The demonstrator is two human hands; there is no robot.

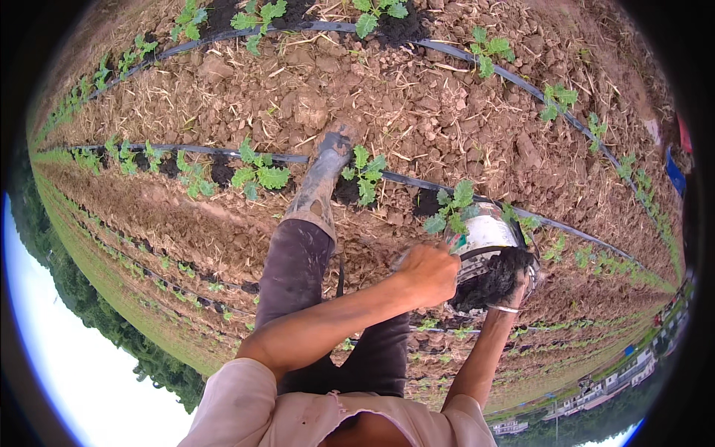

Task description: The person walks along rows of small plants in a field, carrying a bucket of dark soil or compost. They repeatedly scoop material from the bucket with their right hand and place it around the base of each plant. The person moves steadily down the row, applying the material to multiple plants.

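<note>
A white bucket (488,227) is tilted so that its mouth faces me, over the planted row at the right. Dark, moist compost (477,289) fills its mouth. My left hand (430,274) is closed in a fist at the bucket's left rim; whether it grips rim or handle is hidden. A white band circles the wrist of my right hand (523,284), which is in the bucket's mouth. A dark clump covers its fingers and seems held in them. Just beyond the bucket stands a leafy green seedling (454,208), with a dark patch beside its stem.
A black drip hose (417,181) runs along this row, and another hose (320,26) along the row beyond. Seedlings (261,175) grow beside both. My muddy boot (316,186) is planted by the near hose. Cloddy soil (313,104) with straw lies between the rows.
</note>
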